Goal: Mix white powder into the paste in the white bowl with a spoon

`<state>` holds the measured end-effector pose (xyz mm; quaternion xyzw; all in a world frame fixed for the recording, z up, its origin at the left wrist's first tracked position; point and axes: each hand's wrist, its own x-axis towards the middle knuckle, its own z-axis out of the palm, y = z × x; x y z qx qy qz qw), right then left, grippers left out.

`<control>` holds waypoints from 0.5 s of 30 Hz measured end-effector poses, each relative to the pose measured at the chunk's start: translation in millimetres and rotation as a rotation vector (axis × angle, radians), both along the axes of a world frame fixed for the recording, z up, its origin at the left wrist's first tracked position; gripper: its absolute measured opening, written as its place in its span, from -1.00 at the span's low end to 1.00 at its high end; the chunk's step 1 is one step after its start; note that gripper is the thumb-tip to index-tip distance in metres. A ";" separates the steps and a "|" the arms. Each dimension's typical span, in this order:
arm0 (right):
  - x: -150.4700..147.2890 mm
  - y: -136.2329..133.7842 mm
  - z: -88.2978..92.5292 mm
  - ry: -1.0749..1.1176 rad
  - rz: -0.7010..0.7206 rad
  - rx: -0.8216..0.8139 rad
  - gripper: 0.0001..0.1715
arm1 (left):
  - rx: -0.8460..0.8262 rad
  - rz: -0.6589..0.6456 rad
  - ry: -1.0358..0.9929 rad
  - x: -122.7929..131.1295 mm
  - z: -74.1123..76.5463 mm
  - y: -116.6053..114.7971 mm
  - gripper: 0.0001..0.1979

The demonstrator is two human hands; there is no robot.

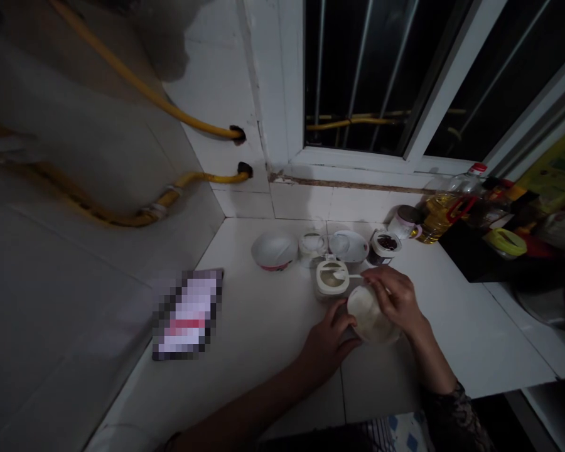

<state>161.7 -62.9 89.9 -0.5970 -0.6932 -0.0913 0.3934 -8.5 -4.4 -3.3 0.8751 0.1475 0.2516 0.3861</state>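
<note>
My left hand [329, 339] grips the left side of a pale bowl [370, 314], its thumb and fingers curved against the wall. The bowl is tilted, and its contents are too dim to make out. With my right hand [398, 298] I pinch the handle of a small white spoon [343, 275]. The spoon's head is over a square white-rimmed jar [332, 289], just left of the bowl; whether it touches what is inside cannot be told. My right wrist passes beside the bowl's right edge.
Behind are a white bowl [274, 250], a clear jar [312, 245], a dish [358, 248], a jar of dark contents [385, 247] and a lidded mug [405, 221]. An oil bottle [435, 216] stands right. A blurred-out phone-like object [188, 314] leans at the left wall.
</note>
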 end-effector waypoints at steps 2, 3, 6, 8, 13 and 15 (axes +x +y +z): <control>6.0 -5.2 1.3 0.162 -0.095 0.005 -0.80 | -0.011 -0.001 0.008 0.0 1.8 0.2 -0.76; 9.2 -8.3 2.0 0.218 -0.140 -0.006 -0.81 | -0.017 0.000 0.017 0.0 2.7 0.2 -0.76; 17.7 -19.8 3.7 0.247 -0.212 -0.034 -0.80 | -0.039 -0.002 0.041 0.4 4.1 0.1 -0.75; 21.4 -29.8 4.3 0.187 -0.204 -0.053 -0.80 | -0.050 -0.003 0.035 0.9 3.2 -0.3 -0.76; 21.8 -57.4 1.0 -0.182 -0.102 -0.079 -0.70 | -0.039 0.052 0.007 1.7 -3.8 -2.0 -0.78; 19.1 -66.3 -1.2 -0.372 -0.104 -0.048 -0.64 | -0.024 0.069 0.030 1.7 -5.8 -2.6 -0.78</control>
